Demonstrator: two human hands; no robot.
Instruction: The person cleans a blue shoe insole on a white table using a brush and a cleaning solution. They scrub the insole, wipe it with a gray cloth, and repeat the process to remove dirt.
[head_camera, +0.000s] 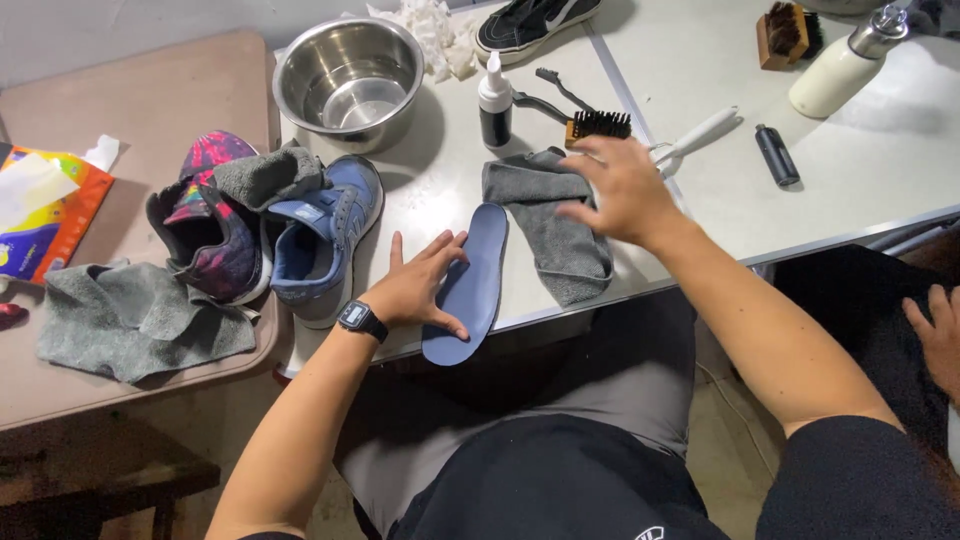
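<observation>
A blue insole (476, 280) lies on the white table (860, 170) near its front edge. My left hand (420, 285), with a black watch on the wrist, rests flat on the insole's left side, fingers spread. My right hand (625, 190) hovers open over a grey cloth (560, 235) just right of the insole, holding nothing. A black-bristled brush (598, 124) and a small black-and-white bottle (494, 100) stand behind the cloth.
A steel bowl (350, 80), a blue shoe (322, 235) and a multicoloured shoe (208, 225) with grey cloths sit at left. A black sneaker (530, 22), a white pump bottle (840, 70), a wooden brush (785, 35) lie farther back. Another person's hand (938, 335) shows at right.
</observation>
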